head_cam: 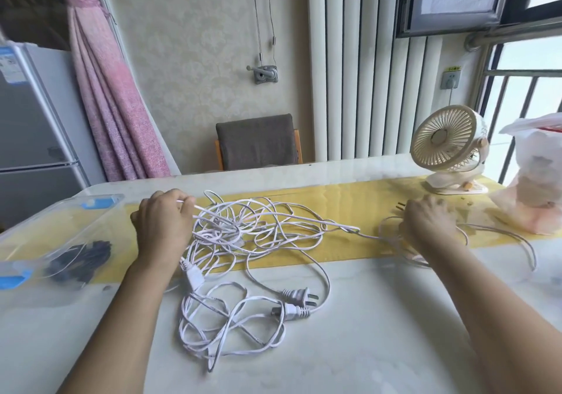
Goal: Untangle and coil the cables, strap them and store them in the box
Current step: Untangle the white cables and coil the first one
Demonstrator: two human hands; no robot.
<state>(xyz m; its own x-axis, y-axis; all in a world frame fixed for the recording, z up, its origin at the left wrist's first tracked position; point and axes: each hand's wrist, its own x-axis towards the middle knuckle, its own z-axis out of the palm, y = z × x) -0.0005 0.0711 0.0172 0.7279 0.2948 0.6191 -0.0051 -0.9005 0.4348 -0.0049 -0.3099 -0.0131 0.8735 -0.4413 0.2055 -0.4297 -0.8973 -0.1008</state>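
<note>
Worktop (395, 317) carries the clear box (70, 223) at left and tangled white cables (258, 232) at centre. Left hand (164, 223) pinches 1 strand. Right hand (425, 220) covers gathered loops, its grip too blurred to tell. Likely best practice: feed slack gently, never tightening the knot (352, 229) between them.

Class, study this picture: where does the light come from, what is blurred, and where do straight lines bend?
Head view: daylight comes through the window at right, overexposed; the right hand is motion-blurred while the left hand and cables are sharp; the wide lens bows the far edge of the table.
</note>
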